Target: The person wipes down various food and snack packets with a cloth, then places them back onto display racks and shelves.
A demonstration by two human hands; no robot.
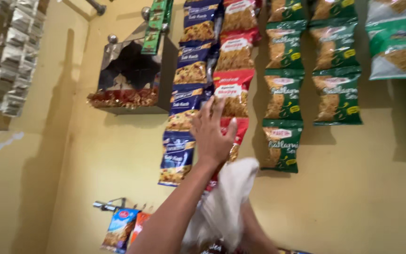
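A yellow wall point(353, 188) fills the view, hung with vertical strips of snack packets. From left to right: a silver strip point(12, 61) at the far left, a blue strip point(186, 94), a red strip point(233, 70), and green strips point(284, 89) further right. A broken dark wall box point(130, 77) sits left of the blue strip. Near the bottom centre, the left hand point(211, 134) reaches up with fingers spread wide, touching the red strip. Below it, a white cloth point(226, 202) hides the right hand, so its grip cannot be told.
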